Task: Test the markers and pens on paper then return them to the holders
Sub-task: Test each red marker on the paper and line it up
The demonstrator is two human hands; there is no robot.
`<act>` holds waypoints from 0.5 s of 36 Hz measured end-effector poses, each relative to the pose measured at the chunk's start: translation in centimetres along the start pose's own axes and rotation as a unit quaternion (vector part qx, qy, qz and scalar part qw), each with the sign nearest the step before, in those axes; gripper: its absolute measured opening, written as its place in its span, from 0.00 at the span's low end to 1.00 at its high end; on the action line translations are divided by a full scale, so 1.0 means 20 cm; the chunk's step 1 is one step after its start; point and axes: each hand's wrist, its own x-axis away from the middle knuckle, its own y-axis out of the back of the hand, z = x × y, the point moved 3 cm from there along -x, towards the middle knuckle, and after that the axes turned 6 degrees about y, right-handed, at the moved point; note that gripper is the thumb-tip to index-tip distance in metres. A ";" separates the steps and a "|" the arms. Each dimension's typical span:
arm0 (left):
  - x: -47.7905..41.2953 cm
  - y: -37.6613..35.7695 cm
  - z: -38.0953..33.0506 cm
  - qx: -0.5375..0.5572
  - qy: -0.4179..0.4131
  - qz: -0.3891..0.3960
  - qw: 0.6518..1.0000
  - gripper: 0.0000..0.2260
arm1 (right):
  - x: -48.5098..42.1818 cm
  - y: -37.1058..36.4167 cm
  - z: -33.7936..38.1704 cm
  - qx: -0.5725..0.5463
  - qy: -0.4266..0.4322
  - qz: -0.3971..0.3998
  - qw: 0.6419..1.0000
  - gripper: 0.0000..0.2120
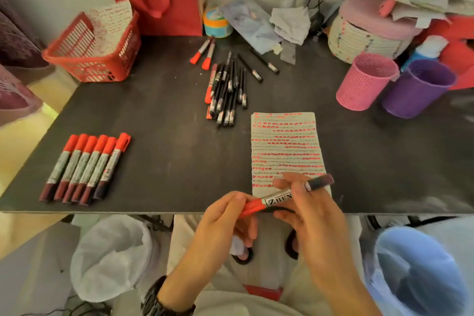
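Midway: left hand point(225, 215) curls round a marker point(278, 197) by its cap point(252, 207), right hand point(307, 210) pinches its barrel, at the paper's point(284, 146) near edge; six markers point(84, 167) lie left of it, a pile point(227, 92) beyond, holders point(364, 84) to its right look unfilled.

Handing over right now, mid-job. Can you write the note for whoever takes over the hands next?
Left hand grips the cap end of a red marker; right hand pinches its barrel, above the near edge of the table.
Paper beside them carries rows of red marks.
Six red markers lie in a row at left, likely tested.
Pile of pens and markers mid-table, likely untested.
Pink holder and purple holder at right show nothing sticking out; all returns remain.
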 end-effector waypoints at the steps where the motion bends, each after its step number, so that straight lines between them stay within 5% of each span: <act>1: 0.00 -0.03 0.02 -0.010 0.007 0.010 1.000 0.19 | 0.01 0.03 -0.01 0.007 0.001 -0.020 1.000 0.21; 9: 0.03 -0.19 0.12 -0.188 0.031 0.014 0.982 0.24 | 0.15 0.14 -0.07 0.045 0.007 -0.086 0.995 0.07; 13: 0.04 -0.24 0.12 -0.304 -0.029 -0.066 0.950 0.22 | 0.17 0.13 -0.09 -0.103 -0.043 -0.104 0.988 0.10; 18: 0.04 -0.27 0.15 -0.378 -0.090 -0.167 0.906 0.24 | 0.14 0.06 -0.07 -0.308 -0.115 -0.127 0.936 0.08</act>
